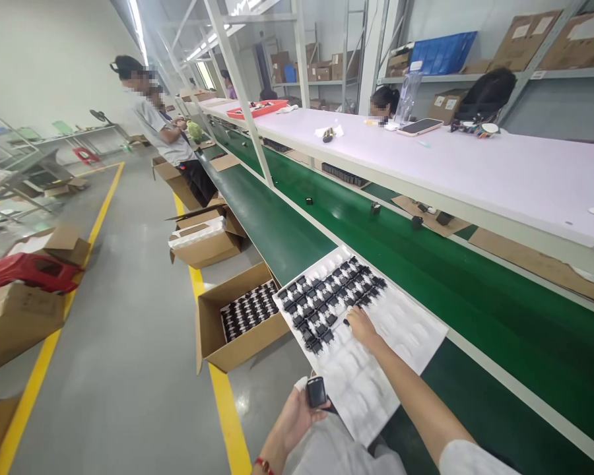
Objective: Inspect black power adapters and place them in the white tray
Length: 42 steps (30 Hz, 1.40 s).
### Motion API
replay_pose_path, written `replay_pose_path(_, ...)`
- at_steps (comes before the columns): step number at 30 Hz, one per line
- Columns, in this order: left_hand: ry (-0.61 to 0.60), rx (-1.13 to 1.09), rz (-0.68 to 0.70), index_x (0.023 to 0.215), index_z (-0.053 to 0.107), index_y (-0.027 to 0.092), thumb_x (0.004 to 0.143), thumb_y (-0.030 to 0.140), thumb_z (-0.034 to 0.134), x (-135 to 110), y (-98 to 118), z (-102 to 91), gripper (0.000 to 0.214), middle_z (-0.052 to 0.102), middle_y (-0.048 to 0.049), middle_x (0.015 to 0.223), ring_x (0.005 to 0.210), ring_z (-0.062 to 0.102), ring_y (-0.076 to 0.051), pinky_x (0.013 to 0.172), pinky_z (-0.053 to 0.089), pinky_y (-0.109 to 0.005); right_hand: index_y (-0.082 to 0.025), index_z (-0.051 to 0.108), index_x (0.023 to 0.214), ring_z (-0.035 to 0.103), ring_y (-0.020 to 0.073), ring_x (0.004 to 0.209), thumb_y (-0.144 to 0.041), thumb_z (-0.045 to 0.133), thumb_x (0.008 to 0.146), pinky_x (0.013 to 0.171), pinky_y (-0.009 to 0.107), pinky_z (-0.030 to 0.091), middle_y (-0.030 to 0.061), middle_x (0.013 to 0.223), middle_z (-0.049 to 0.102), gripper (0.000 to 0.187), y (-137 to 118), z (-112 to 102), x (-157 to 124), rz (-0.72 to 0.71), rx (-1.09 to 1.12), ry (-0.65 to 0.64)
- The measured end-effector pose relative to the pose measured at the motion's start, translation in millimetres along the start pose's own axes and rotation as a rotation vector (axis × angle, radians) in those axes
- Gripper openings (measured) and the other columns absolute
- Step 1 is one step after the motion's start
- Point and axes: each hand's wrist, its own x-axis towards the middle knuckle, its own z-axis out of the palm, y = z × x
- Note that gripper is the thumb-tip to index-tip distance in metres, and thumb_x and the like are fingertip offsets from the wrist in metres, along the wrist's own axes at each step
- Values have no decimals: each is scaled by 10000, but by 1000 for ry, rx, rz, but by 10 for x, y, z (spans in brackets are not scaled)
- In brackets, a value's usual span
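Just left of the white tray (363, 382), my left hand (299, 412) grips a black block (316, 392); right hand (362, 326) pinches a dark bit (346, 322). Probably mid-placing, so gotta line it up neatly.

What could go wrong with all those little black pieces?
The boxy, glossy black piece in the left hand is beside the white moulded tray, so it might fall if the grip slips. The tray lies right at the edge of the flat green bench; a bump could shift it. The right hand is close to the rows of small black parts and might knock some loose.
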Motion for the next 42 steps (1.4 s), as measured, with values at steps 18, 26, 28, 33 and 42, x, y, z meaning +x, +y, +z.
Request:
replay_pose_path(18, -295, -96, 94, 883, 751, 205, 632, 555, 843, -170, 171, 885, 441, 764, -87, 1079, 1061, 661, -304, 874, 534, -413, -148, 689, 904, 581, 106, 529, -549, 587, 919, 562, 267, 528, -14, 669, 643, 414, -266, -115, -1584, -16, 1062, 411)
replay_pose_path(26, -424, -130, -20, 933, 773, 156, 727, 525, 791, -539, 196, 1417, 422, 787, -76, 1044, 1019, 693, -277, 1114, 437, -527, -229, 783, 974, 702, 227, 759, -383, 627, 870, 778, 387, 598, 79, 856, 753, 243, -368, -333, -2151, -65, 971, 719)
replay_pose_path(28, -434, -173, -27, 949, 773, 139, 815, 468, 730, -628, 198, 1542, 358, 795, -73, 1001, 953, 711, -241, 1133, 427, -504, -255, 785, 1008, 700, 268, 997, -355, 614, 878, 961, 447, 553, 100, 1038, 753, 237, -357, -310, -2258, -100, 924, 787)
replay_pose_path(33, -464, -256, -72, 968, 783, 118, 836, 435, 714, -803, 158, 1777, 350, 783, -109, 1107, 1137, 673, -289, 1157, 405, -473, -281, 713, 1203, 629, 282, 1211, -344, 641, 875, 1045, 469, 516, 112, 1263, 683, 341, -307, -140, -2433, -182, 883, 915)
replay_pose_path(42, -659, 28, 24, 1041, 781, 195, 748, 582, 739, -948, -116, 1931, 487, 787, -83, 1027, 1172, 628, -281, 1199, 297, -452, -250, 623, 1233, 666, 273, 1155, -259, 722, 841, 956, 452, 569, 125, 1291, 662, 405, -523, -204, -2532, -52, 996, 1299)
